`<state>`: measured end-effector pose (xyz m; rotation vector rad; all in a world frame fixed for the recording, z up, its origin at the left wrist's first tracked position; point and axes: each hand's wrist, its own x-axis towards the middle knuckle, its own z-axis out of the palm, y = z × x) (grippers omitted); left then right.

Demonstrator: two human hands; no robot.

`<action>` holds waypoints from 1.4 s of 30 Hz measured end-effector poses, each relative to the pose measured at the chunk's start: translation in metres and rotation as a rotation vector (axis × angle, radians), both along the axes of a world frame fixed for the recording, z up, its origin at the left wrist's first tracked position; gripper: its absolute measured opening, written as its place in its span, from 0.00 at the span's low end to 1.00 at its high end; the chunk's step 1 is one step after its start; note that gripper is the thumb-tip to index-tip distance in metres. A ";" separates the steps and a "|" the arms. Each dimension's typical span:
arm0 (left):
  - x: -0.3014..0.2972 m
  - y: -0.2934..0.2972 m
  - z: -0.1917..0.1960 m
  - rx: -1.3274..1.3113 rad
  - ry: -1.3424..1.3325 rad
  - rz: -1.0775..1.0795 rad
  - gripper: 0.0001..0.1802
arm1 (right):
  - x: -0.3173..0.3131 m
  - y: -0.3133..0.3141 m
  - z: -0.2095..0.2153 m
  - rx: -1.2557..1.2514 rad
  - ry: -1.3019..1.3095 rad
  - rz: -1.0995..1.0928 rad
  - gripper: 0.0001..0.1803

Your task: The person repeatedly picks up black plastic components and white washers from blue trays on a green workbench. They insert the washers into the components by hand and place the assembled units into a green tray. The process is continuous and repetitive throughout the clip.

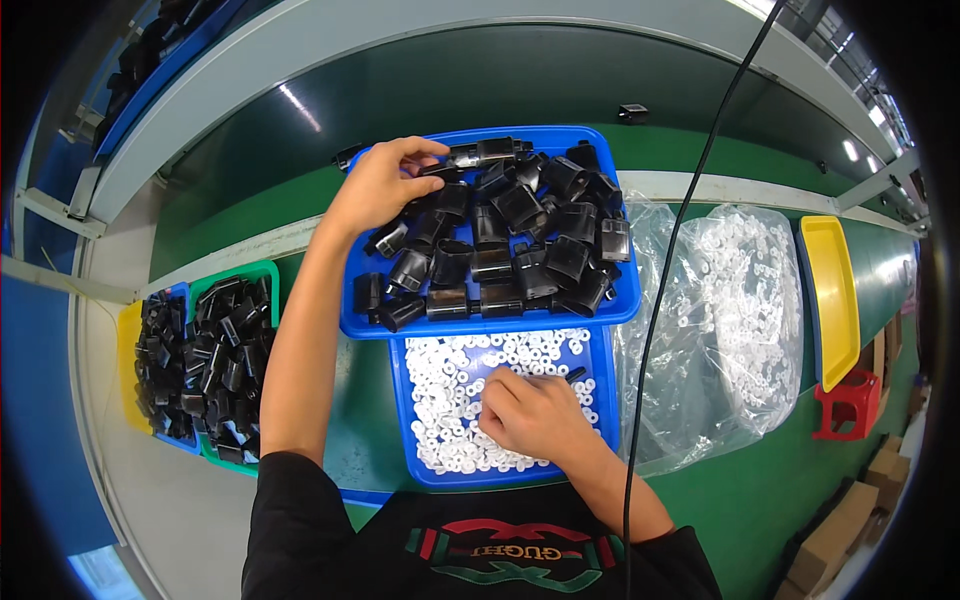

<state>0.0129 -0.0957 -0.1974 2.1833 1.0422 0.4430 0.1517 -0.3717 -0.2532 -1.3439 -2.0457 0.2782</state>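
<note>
My left hand (385, 183) reaches over the left back part of a blue tray (490, 326) heaped with black plastic housings (517, 207). Its thumb and fingers are apart, with one housing between or just under the fingertips; a firm grip on it does not show. In front, a second blue tray (407, 440) holds many small white rings (440, 400). Over these rings my right hand (530, 412) is curled closed, knuckles up. A short black piece (575, 375) pokes out by its knuckles; what the fingers hold is hidden.
A clear plastic bag (740, 310) of white rings lies at the right, beside a yellow tray (835, 300). Bins of black parts, one a green bin (277, 290), stand left. A black cable (690, 190) hangs across the view. A red stool (848, 405) stands far right.
</note>
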 end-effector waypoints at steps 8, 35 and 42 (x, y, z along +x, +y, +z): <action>-0.034 -0.012 -0.015 0.346 0.202 0.071 0.23 | -0.005 0.003 0.001 0.027 0.043 -0.018 0.10; 0.076 -0.134 0.012 0.609 -0.126 -0.532 0.20 | -0.004 0.002 0.001 -0.009 -0.002 -0.031 0.10; 0.064 -0.117 0.005 0.707 0.099 -0.296 0.18 | 0.002 -0.001 -0.002 -0.016 0.024 -0.081 0.10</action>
